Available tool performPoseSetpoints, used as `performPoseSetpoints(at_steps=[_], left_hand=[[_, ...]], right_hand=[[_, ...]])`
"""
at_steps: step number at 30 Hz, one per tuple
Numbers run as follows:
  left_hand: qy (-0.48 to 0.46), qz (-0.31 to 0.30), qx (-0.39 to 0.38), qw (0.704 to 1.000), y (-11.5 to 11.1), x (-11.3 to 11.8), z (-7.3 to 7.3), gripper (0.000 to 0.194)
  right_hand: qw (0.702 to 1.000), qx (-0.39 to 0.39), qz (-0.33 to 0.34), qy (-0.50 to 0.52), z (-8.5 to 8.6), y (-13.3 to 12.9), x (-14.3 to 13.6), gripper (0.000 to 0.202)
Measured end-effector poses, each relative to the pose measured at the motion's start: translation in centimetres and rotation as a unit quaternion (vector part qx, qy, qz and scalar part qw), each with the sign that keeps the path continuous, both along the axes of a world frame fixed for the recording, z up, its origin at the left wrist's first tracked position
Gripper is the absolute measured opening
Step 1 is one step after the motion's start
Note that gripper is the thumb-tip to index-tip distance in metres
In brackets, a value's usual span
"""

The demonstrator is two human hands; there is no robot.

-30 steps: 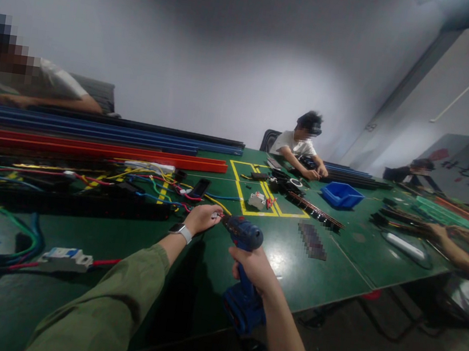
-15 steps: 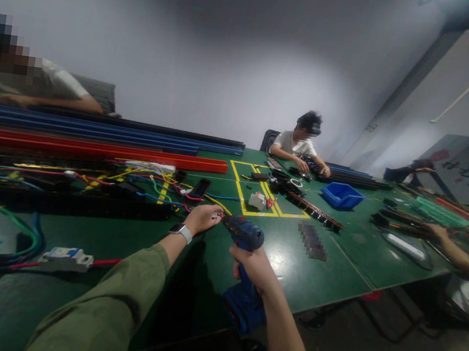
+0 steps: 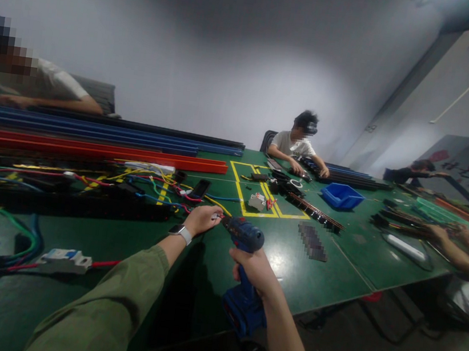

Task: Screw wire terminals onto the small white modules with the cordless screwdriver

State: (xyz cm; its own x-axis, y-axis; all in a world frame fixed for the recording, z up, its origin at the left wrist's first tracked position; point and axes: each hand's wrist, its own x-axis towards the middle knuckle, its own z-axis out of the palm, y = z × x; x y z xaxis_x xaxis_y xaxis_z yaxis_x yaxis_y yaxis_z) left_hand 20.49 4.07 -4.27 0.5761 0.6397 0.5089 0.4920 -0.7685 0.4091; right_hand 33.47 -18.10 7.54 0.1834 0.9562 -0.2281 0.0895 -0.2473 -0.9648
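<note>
Fingers of the left hand are being used to pinch a small pale part, which is being held just above the green table, at the end of the wiring. By the right hand, a blue power drill is being gripped, its handle being enclosed by the fingers; whether the trigger is being pressed cannot be told. The drill's nose is being directed at the pale part; contact at the tip is being obscured by its small size.

Progress is being judged from the present layout. A single connection appears to be being worked on, with part and tool being aligned; whether a screw is being turned or is already seated cannot be confirmed. Beside the left hand, the black housing is being bordered by loose coloured wires, so the wiring appears to be only partly finished. At near left, a white breaker is being shown with red leads at both ends, suggesting completed joints there. Beyond the drill, a second breaker is being left unhandled within the yellow tape markings, near short red leads.
</note>
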Motion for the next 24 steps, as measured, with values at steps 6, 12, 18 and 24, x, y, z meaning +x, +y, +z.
performPoseSetpoints(at_steps=[6, 12, 18, 24], left_hand=[[-0.001, -0.001, -0.003, 1.000, 0.02, 0.02, -0.03, 0.025], [0.008, 0.002, -0.004, 1.000, 0.20, 0.11, -0.26, 0.026], [0.007, -0.001, -0.003, 1.000, 0.17, 0.08, -0.19, 0.026], [0.002, 0.000, -0.004, 1.000, 0.22, 0.14, -0.27, 0.026]], right_hand=[[1.000, 0.000, 0.007, 0.000, -0.10, 0.10, 0.26, 0.035], [1.000, -0.003, 0.013, 0.006, -0.17, 0.15, 0.43, 0.034], [1.000, -0.009, 0.018, 0.000, 0.08, 0.03, 0.38, 0.038], [1.000, -0.003, 0.014, 0.002, 0.15, 0.04, 0.37, 0.041]])
